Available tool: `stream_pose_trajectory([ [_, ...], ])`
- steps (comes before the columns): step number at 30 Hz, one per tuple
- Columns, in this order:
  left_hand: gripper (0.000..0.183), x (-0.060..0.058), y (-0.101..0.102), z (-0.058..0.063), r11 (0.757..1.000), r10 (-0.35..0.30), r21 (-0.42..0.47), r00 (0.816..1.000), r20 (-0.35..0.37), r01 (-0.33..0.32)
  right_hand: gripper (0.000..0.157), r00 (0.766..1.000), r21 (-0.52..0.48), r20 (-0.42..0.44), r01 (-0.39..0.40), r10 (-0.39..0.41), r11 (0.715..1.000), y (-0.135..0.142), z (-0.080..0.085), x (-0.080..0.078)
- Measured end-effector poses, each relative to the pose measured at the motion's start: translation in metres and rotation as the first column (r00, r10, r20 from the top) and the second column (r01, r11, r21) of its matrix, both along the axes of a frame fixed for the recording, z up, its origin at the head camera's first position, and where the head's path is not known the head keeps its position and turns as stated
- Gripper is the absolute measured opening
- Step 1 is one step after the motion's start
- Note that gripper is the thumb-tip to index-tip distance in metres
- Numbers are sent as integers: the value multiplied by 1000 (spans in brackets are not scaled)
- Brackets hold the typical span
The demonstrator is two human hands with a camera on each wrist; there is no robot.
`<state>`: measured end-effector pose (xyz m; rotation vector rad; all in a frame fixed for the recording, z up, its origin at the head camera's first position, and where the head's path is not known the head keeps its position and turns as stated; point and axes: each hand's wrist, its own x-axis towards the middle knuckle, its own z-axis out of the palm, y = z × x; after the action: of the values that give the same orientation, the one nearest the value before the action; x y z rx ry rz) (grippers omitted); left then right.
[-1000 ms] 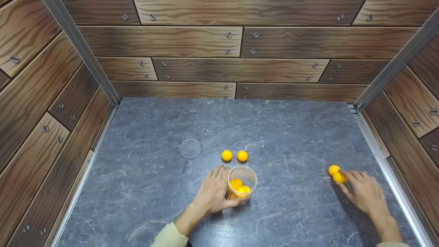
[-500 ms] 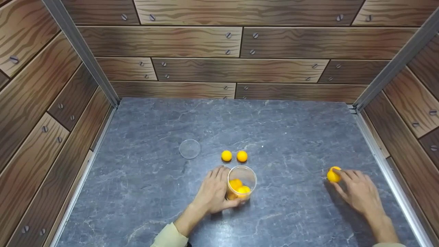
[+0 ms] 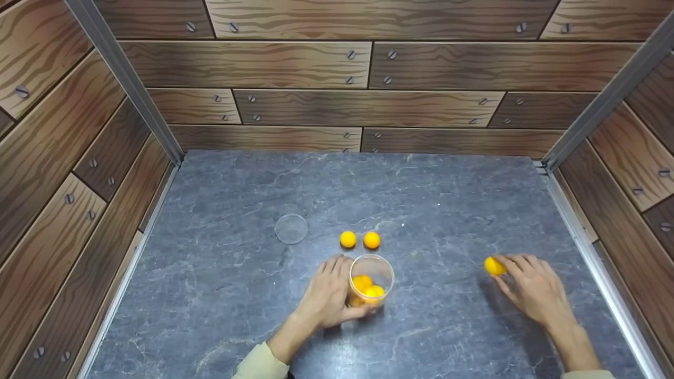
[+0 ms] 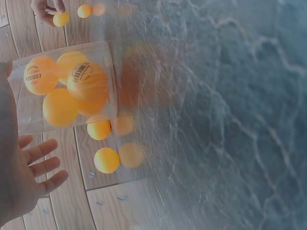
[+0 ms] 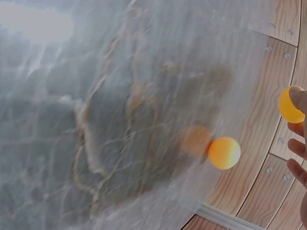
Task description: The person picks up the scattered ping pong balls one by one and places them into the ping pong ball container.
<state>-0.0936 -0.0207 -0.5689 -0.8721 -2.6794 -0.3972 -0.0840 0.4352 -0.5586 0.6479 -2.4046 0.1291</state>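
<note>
My left hand (image 3: 329, 295) rests round the side of a clear plastic jar (image 3: 388, 273), its thumb across the near side. Several orange table tennis balls (image 4: 60, 108) lie inside, some with printed lettering; the jar's top is uncovered. Over at the right, the thumb and fingers of my right hand (image 3: 532, 289) pinch another orange table tennis ball (image 3: 494, 266), raised over the tabletop. A second loose ball (image 5: 224, 153) sits on the surface beneath that hand, hidden from the head view but plain in the right wrist view.
Two orange balls (image 3: 348, 239) stand side by side just beyond the jar. Left of them lies a clear round disc (image 3: 291, 229), like a lid. Wood-patterned walls (image 3: 300, 63) and metal rails (image 3: 595, 263) bound the dark marbled tabletop (image 3: 221, 295).
My right hand has taken hold of one of the two balls at the right, lifted it and carried it a little to the left. The left hand and the jar stay put.
</note>
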Motion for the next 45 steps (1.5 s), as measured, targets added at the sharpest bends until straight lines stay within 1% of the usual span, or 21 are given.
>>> stream_pose_trajectory([
  [8, 97, 1, -1, 0, 999, -9, 31, 1000, -14, 10, 57, 1000, 21, 7, -23, 22, 1000, -21, 6, -3],
  [15, 97, 1, 0, 1, 1000, -8, 21, 1000, -5, 8, 56, 997, -15, -11, -82, 82, 996, -43, 11, -9],
  [19, 98, 1, 0, 1, 1000, -5, 8, 1000, -9, 5, 56, 996, -5, 9, -89, 89, 996, -54, 12, -11],
  [22, 98, 1, 0, 1, 1000, -5, 7, 1000, -17, 5, 49, 995, 11, 27, -94, 94, 996, -62, 13, -11],
  [25, 98, 2, 0, 1, 1000, -4, 8, 1000, -6, 4, 42, 992, 10, 22, -122, 122, 993, -69, 13, -12],
  [30, 99, 1, 0, 2, 1000, 6, -11, 1000, 20, -6, 42, 989, 22, 19, -145, 145, 989, -81, 16, -13],
  [32, 98, 1, 0, 2, 1000, 6, -10, 1000, 9, -6, 40, 989, 27, 25, -147, 147, 989, -85, 17, -13],
  [34, 98, 0, 1, 1, 1000, 4, 0, 1000, -18, -4, 40, 988, 31, 23, -152, 152, 988, -89, 18, -14],
  [36, 96, 0, 1, 1, 1000, 3, 15, 999, -48, -2, 47, 988, 36, 30, -150, 149, 988, -93, 18, -14],
  [38, 96, 0, 2, 0, 1000, 1, 25, 998, -58, 0, 52, 989, 44, 41, -143, 141, 989, -97, 19, -14],
  [39, 96, 0, 1, 0, 1000, 2, 24, 998, -61, -1, 51, 989, 45, 43, -143, 141, 989, -99, 19, -15],
  [42, 97, 0, 1, -1, 1000, 3, 14, 999, -49, -3, 45, 986, 21, 43, -159, 158, 987, -106, 21, -15],
  [45, 97, 0, 0, -1, 1000, 2, 5, 999, -33, -2, 43, 980, -32, 33, -193, 194, 981, -113, 26, -17],
])
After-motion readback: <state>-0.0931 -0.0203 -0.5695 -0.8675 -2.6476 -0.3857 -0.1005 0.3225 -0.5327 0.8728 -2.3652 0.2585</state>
